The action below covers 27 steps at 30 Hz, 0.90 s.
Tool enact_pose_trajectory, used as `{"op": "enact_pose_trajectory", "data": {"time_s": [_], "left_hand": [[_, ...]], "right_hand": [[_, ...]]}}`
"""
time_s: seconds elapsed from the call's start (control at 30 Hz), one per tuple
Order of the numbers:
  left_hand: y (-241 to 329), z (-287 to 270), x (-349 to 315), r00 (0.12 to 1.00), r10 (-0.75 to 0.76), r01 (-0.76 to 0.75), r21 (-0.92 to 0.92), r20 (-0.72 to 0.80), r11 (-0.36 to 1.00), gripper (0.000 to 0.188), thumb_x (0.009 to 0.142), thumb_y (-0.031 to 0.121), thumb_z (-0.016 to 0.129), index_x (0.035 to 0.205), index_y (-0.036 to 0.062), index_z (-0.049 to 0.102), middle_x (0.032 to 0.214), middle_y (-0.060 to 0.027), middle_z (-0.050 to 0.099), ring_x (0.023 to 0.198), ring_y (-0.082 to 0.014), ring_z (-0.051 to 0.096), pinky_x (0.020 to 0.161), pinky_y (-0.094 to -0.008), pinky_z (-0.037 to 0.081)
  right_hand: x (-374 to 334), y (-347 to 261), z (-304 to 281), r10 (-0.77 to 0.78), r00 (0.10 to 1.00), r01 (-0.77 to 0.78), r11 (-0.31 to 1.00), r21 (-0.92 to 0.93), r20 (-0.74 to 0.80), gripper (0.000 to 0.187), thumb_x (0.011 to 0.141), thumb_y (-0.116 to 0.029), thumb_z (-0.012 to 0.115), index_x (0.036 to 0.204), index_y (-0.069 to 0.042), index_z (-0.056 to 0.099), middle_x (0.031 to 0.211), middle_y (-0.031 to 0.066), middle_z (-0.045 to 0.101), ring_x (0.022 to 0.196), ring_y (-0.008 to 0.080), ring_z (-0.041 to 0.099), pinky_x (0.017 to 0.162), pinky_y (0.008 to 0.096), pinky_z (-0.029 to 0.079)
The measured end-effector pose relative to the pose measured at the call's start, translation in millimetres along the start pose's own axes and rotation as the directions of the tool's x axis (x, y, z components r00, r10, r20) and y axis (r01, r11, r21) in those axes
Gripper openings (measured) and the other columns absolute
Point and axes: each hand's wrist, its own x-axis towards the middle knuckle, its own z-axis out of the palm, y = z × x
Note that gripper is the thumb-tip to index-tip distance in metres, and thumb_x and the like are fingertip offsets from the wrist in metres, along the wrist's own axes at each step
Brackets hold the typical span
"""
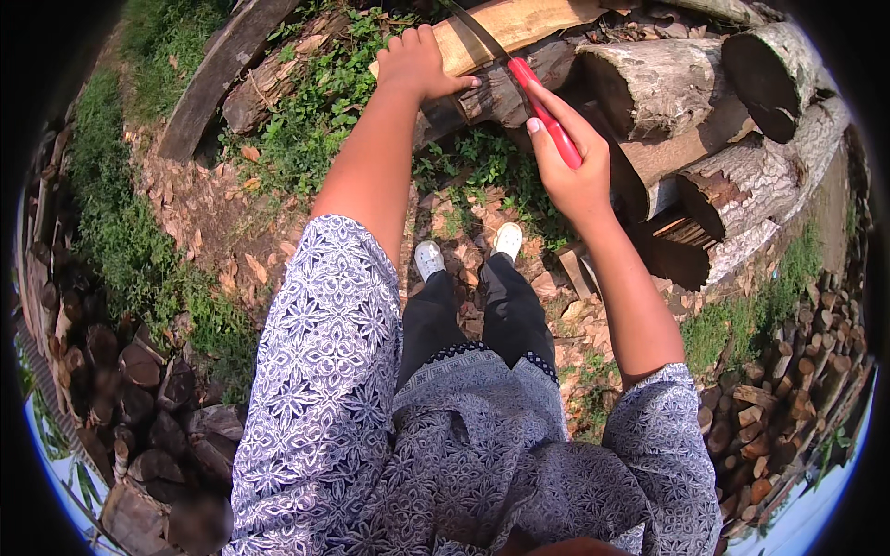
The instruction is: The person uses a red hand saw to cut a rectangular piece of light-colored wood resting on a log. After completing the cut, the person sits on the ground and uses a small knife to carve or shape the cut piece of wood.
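The right hand [584, 176] is wrapped round a red-handled saw [564, 146] (any lettering too small to read), whose blade [487, 39] crosses a pale plank [538, 22]; the left hand [413, 69] lies flat on the plank, thumb spread wide.

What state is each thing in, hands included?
Left hand: resting on the pale wood, thumb spread
Right hand: closed around the red-handled tool
Red-handled tool: held, blade crossing the pale wood; contact unclear
Pale wood: lying, bare face showing
Logs: cut, piled
White shoes: worn, slightly apart

Sunlit leaf-strewn ground [176, 199], green weeds [116, 199]
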Motion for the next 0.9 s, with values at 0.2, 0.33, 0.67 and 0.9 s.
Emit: {"op": "enact_pose_trajectory", "data": {"time_s": [0.2, 0.33, 0.67, 0.9], "left_hand": [[-2.3, 7.0, -0.8, 1.0, 0.008, -0.008, -0.004, -0.022, 1.0, 0.126, 0.061, 0.09, 0.073, 0.146, 0.0011, 0.042, 0.142, -0.0201, 0.053, 0.132, -0.0369, 0.052, 0.106, -0.0517, 0.043], [0.7, -2.5, -1.0, 0.999, 0.046, -0.046, -0.002, 0.023, 0.999, 0.117, 0.064, 0.085, 0.074, 0.144, 0.0039, 0.047, 0.141, -0.0193, 0.055, 0.131, -0.0369, 0.054, 0.106, -0.0499, 0.045], [19.7, -57.5, -23.9, 0.992, 0.043, -0.037, -0.051, 0.118, 0.998, 0.091, 0.074, 0.072, 0.076, 0.138, 0.0091, 0.061, 0.137, -0.0184, 0.062, 0.128, -0.036, 0.059, 0.108, -0.0454, 0.049], [14.2, -42.2, -3.2, 0.958, 0.257, -0.257, -0.017, 0.126, 0.966, 0.093, 0.072, 0.073, 0.077, 0.136, 0.0075, 0.061, 0.135, -0.0198, 0.063, 0.124, -0.037, 0.061, 0.106, -0.0474, 0.049]], "right_hand": [[-39.8, 36.3, -15.4, -0.02, 0.999, 0.021, 0.999, -0.033, 0.04, 0.037, 0.097, -0.006, 0.068, 0.134, -0.005, 0.067, 0.128, 0.0167, 0.072, 0.118, 0.0195, 0.069, 0.101, 0.0309, 0.049], [-54.6, 36.1, -32.9, 0.029, 0.996, -0.023, 0.998, -0.065, 0.086, 0.038, 0.097, -0.006, 0.067, 0.135, -0.005, 0.066, 0.129, 0.0161, 0.071, 0.119, 0.0204, 0.069, 0.102, 0.031, 0.049], [-66.9, 61.2, -19.8, -0.037, 0.999, 0.036, 0.994, -0.103, -0.007, 0.046, 0.096, -0.01, 0.071, 0.141, -0.002, 0.062, 0.128, 0.0183, 0.071, 0.109, 0.0155, 0.07, 0.094, 0.028, 0.051], [-76.5, 85.9, -19.2, -0.01, 0.997, 0.005, 0.998, -0.061, -0.076, 0.052, 0.095, -0.01, 0.073, 0.144, -0.002, 0.058, 0.131, 0.018, 0.07, 0.109, 0.0159, 0.07, 0.094, 0.0288, 0.051]]}}
